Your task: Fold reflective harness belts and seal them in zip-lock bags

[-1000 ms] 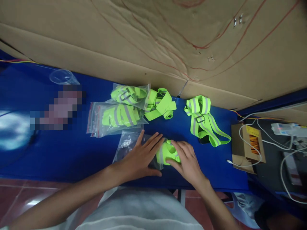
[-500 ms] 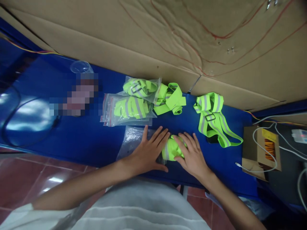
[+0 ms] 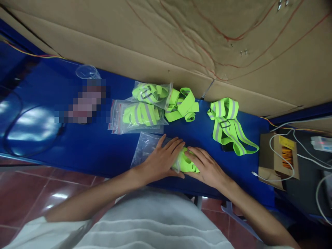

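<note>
Rests left hand (image 3: 163, 157) on bag (image 3: 143, 147), fingers half-spread | cups strap (image 3: 186, 164) at bag's three o'clock with right hand (image 3: 206, 166), fingers together

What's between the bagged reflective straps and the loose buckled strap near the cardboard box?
In the head view, a bunched neon-green strap lies there, then some blue tabletop.

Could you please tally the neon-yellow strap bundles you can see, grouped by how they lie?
Neon-yellow, grey-striped fabric strap bundles in clear plastic bags: 2
Loose neon-yellow strap bundles: 2
Neon-yellow strap bundle at the left hand and right hand: 1
Total: 5 visible; stacked bags may hide more.
</note>
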A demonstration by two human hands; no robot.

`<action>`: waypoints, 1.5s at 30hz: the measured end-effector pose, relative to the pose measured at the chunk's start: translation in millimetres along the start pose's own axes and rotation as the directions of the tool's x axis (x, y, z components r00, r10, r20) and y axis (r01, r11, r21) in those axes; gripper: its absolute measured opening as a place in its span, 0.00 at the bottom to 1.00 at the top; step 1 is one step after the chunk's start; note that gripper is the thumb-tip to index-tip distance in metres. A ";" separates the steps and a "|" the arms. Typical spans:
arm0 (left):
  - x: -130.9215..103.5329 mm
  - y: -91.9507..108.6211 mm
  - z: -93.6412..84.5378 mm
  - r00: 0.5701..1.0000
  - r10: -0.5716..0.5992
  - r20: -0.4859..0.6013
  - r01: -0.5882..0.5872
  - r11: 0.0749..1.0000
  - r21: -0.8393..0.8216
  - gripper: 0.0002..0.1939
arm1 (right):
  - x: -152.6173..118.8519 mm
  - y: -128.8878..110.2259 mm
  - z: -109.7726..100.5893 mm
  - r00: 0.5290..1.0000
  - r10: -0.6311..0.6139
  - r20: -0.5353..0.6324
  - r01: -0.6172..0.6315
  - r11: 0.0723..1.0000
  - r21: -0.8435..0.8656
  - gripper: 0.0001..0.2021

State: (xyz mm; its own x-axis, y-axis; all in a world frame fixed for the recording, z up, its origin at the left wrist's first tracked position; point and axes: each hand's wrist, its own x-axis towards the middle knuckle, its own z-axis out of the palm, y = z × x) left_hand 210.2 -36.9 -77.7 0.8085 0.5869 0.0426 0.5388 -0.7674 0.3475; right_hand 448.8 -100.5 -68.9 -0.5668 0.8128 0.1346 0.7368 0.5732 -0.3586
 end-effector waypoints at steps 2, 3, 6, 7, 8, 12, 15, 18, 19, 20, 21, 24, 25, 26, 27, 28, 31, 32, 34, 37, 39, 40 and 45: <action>2.1 0.5 0.8 0.999 0.044 0.009 -0.044 0.998 -0.044 0.58 | 1.3 0.4 -1.9 1.000 -0.029 0.003 0.029 0.999 0.014 0.30; 3.6 1.3 -0.1 0.998 0.054 0.013 -0.053 0.997 -0.057 0.59 | 2.2 0.5 -3.8 1.000 -0.026 0.001 0.026 0.999 0.033 0.31; 7.6 4.9 -6.9 0.998 0.054 0.021 -0.052 0.996 -0.079 0.65 | 5.2 0.6 -14.1 0.996 0.088 -0.018 -0.084 0.983 0.163 0.34; 8.4 6.2 -10.0 0.998 0.055 0.023 -0.053 0.995 -0.087 0.66 | 6.6 0.6 -18.5 0.989 0.144 -0.018 -0.136 0.964 0.227 0.34; 9.2 7.5 -13.0 0.998 0.056 0.025 -0.054 0.994 -0.096 0.67 | 8.2 0.4 -22.9 0.980 0.198 -0.012 -0.186 0.939 0.290 0.34; 16.4 12.4 -24.1 1.000 0.008 0.025 -0.004 0.986 -0.164 0.54 | 15.7 -1.5 -35.7 0.928 0.367 0.069 -0.358 0.821 0.445 0.32; 27.1 13.2 -33.1 0.998 -0.005 0.061 0.017 0.980 -0.200 0.46 | 19.2 -3.3 -40.6 0.889 0.449 0.087 -0.443 0.798 0.408 0.35; 36.8 8.0 -43.5 0.992 -0.037 0.119 0.070 0.956 -0.285 0.56 | 20.4 -4.1 -44.7 0.872 0.490 0.005 -0.463 0.821 0.335 0.36; 39.3 5.0 -46.9 0.987 -0.052 0.151 0.103 0.930 -0.353 0.60 | 20.9 -4.2 -45.8 0.873 0.488 -0.019 -0.456 0.828 0.326 0.34; 41.4 1.7 -50.1 0.980 -0.058 0.191 0.138 0.890 -0.435 0.62 | 21.4 -4.4 -46.5 0.878 0.477 -0.043 -0.439 0.836 0.329 0.32; 43.4 -1.6 -53.0 0.972 -0.063 0.226 0.176 0.835 -0.521 0.62 | 22.2 -4.8 -46.9 0.884 0.462 -0.074 -0.414 0.846 0.336 0.29; 49.5 -9.7 -58.4 0.948 -0.045 0.315 0.281 0.583 -0.762 0.48 | 24.2 -8.7 -46.6 0.887 0.412 -0.210 -0.330 0.882 0.338 0.21; 51.4 -11.5 -58.7 0.942 -0.017 0.337 0.302 0.483 -0.822 0.45 | 24.3 -10.9 -46.6 0.882 0.404 -0.242 -0.316 0.889 0.330 0.21; 53.0 -12.9 -58.3 0.935 0.014 0.353 0.321 0.387 -0.864 0.42 | 23.9 -13.2 -46.9 0.883 0.396 -0.253 -0.307 0.894 0.326 0.23; 54.3 -14.1 -57.4 0.928 0.039 0.371 0.343 0.302 -0.889 0.39 | 23.1 -15.5 -47.4 0.895 0.380 -0.233 -0.296 0.898 0.327 0.27; 55.3 -15.3 -56.1 0.920 0.052 0.388 0.367 0.232 -0.901 0.38 | 22.0 -17.5 -48.3 0.912 0.357 -0.200 -0.279 0.900 0.334 0.32; 56.0 -18.6 -52.7 0.890 0.085 0.448 0.435 0.132 -0.891 0.38 | 18.9 -19.1 -51.9 0.943 0.296 -0.153 -0.218 0.896 0.388 0.31; 55.9 -19.4 -52.3 0.874 0.124 0.471 0.455 0.133 -0.880 0.40 | 18.4 -17.9 -53.1 0.939 0.302 -0.164 -0.211 0.883 0.420 0.26; 55.7 -20.0 -52.6 0.833 0.216 0.510 0.483 0.167 -0.860 0.43 | 18.8 -13.6 -55.1 0.912 0.382 -0.151 -0.256 0.815 0.519 0.17; 55.2 -17.8 -53.0 0.773 0.311 0.553 0.521 0.187 -0.833 0.46 | 20.7 -7.3 -56.1 0.843 0.536 0.037 -0.402 0.583 0.706 0.15; 54.0 -15.3 -51.6 0.772 0.313 0.553 0.539 0.138 -0.831 0.44 | 20.7 -5.9 -56.0 0.790 0.601 0.124 -0.467 0.458 0.757 0.18; 53.1 -14.3 -50.4 0.787 0.276 0.553 0.548 0.100 -0.830 0.43 | 20.1 -6.1 -56.3 0.772 0.623 0.127 -0.484 0.446 0.753 0.19; 49.8 -11.5 -44.3 0.793 0.227 0.565 0.579 0.008 -0.815 0.43 | 17.0 -6.5 -65.0 0.844 0.526 0.106 -0.470 0.628 0.620 0.20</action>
State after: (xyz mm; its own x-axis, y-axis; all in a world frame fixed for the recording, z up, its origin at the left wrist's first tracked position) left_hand 233.7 12.6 -38.0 0.8973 0.1449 -0.4169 0.2795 0.5445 0.7908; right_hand 458.3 -83.7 -4.3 -0.1297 0.9763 -0.1733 0.5003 -0.0865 -0.8615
